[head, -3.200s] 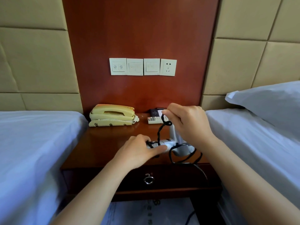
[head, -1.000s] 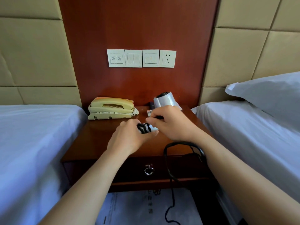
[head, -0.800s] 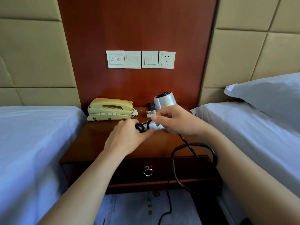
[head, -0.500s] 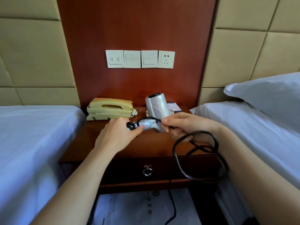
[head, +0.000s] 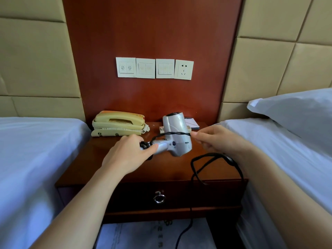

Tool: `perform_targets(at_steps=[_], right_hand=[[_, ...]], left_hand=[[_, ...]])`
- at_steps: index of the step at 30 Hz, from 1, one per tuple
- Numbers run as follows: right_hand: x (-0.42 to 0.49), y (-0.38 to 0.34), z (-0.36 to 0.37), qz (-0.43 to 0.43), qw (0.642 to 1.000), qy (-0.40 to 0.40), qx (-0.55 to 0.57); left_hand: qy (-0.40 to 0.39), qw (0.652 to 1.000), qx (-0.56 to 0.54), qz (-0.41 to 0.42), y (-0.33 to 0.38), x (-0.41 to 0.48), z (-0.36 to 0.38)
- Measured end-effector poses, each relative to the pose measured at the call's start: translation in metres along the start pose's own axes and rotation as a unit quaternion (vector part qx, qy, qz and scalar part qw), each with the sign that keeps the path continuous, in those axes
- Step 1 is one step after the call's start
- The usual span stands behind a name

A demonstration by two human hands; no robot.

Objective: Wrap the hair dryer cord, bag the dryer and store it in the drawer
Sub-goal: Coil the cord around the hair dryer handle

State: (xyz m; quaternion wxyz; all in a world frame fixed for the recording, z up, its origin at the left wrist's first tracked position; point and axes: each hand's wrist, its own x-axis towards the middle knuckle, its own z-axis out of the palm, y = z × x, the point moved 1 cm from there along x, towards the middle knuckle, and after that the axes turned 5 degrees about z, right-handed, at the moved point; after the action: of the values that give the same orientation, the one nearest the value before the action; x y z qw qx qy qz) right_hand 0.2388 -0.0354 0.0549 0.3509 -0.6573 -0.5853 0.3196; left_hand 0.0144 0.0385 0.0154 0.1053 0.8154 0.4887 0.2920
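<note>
A silver hair dryer (head: 177, 134) is held above the wooden nightstand (head: 161, 169), barrel upright, handle pointing left. My left hand (head: 128, 155) is shut on the handle, where a few turns of black cord (head: 215, 166) are bunched. My right hand (head: 213, 139) pinches the cord and stretches a strand across the barrel. The rest of the cord loops under my right wrist and hangs down past the shut drawer (head: 170, 196) to the floor. No bag is in view.
A cream telephone (head: 118, 124) sits at the nightstand's back left, a notepad (head: 191, 123) and a small card behind the dryer. Wall switches and a socket (head: 183, 69) are above. White beds flank both sides, with a pillow (head: 296, 112) on the right.
The dryer has been turned so its barrel stands up in plain view. My right hand has moved right, drawing a cord strand taut across the barrel; the loose loop has dropped lower.
</note>
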Motion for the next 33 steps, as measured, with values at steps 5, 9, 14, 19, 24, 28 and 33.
perform_targets(at_steps=[5, 9, 14, 19, 24, 28, 33], right_hand=[[0.006, 0.003, -0.006, -0.083, 0.972, 0.201, -0.088], [0.006, 0.009, -0.01, -0.102, 0.944, 0.276, -0.147], [0.007, 0.018, -0.013, -0.102, 0.94, 0.28, -0.165], [0.008, 0.027, -0.024, -0.075, 0.931, 0.292, -0.208], [0.016, 0.04, -0.024, -0.07, 0.926, 0.278, -0.245], [0.028, 0.053, -0.019, -0.065, 0.947, 0.242, -0.201], [0.028, 0.063, -0.013, -0.05, 0.987, 0.139, -0.063]], left_hand=[[-0.054, 0.996, -0.065, 0.035, 0.002, 0.006, 0.005], [-0.107, 0.988, -0.095, 0.06, 0.008, 0.004, 0.005], [-0.184, 0.975, -0.103, 0.076, 0.015, -0.003, 0.006], [-0.209, 0.969, -0.1, 0.081, 0.012, -0.003, 0.006], [-0.237, 0.964, -0.094, 0.071, 0.006, -0.008, 0.005], [-0.248, 0.957, -0.133, 0.067, 0.01, -0.014, 0.007], [-0.265, 0.945, -0.186, 0.047, 0.017, -0.019, 0.01]])
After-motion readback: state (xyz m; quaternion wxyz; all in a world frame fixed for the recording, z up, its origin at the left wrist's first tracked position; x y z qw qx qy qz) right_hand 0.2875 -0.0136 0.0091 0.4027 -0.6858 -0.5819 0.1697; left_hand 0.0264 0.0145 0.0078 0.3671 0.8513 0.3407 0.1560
